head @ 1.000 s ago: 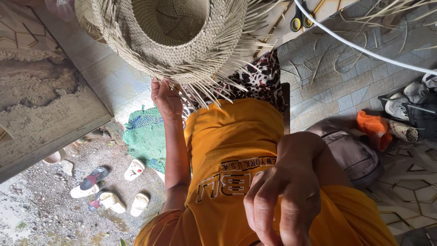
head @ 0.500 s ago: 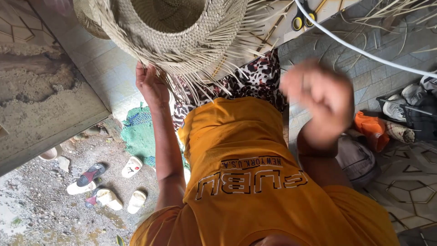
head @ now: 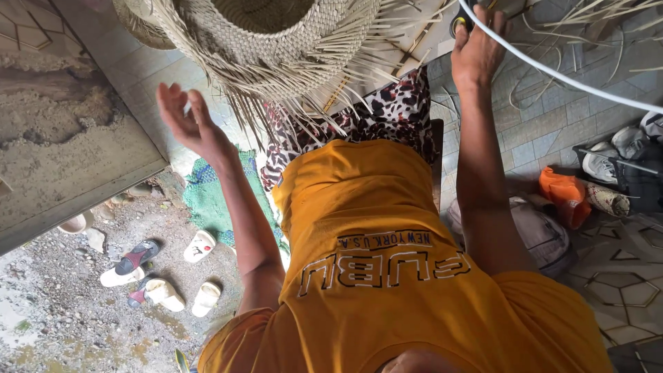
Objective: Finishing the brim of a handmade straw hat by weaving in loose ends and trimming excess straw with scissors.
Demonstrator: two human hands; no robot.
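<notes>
Up top, the half-woven pale straw basket (head: 276,41) sat with its loose strand ends fanning down over the lap, unfinished rim facing me. I had the left hand (head: 186,121) off it, just beside the fringe, fingers loosely spread and holding nothing. My right hand (head: 476,48) was up by the white hose (head: 552,72), fingers curled on something dark; couldn't tell what. Sandals (head: 159,276) lay on the gravel below.
</notes>
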